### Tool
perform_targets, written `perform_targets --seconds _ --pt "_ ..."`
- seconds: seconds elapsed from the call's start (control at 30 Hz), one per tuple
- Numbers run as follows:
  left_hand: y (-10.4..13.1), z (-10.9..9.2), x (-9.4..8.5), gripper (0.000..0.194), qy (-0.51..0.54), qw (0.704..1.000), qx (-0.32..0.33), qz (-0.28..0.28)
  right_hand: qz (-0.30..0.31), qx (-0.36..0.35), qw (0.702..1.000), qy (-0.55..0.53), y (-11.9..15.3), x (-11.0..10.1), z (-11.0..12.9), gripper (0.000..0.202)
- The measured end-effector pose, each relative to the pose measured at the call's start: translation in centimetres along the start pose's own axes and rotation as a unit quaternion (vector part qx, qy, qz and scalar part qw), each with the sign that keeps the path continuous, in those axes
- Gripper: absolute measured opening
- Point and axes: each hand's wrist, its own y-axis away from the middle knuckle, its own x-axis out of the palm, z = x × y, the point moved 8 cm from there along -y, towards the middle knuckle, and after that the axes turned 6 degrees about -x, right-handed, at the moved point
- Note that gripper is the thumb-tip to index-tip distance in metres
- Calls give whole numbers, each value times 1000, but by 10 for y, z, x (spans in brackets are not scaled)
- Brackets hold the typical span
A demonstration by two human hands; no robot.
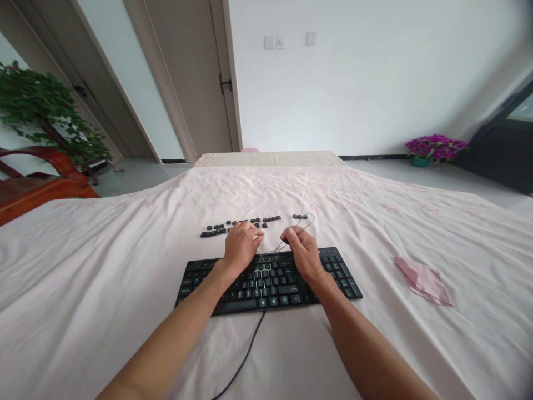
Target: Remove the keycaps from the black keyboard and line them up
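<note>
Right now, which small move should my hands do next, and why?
Perhaps bring the left hand to steady the small dark piece: the right hand seems to pinch it together with a thin bent wire, while the left hovers nearby, apparently empty.

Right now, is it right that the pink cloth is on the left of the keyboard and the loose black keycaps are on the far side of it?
Not quite: the head view shows the pink cloth to the right of the keyboard. The loose black keycaps are on its far side, as you said.
</note>
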Motion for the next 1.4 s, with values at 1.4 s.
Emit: perform_targets --seconds 1.4 --pt "62 -36 14 25 86 994 70 13 203 -269 933 126 37 29 16 20"
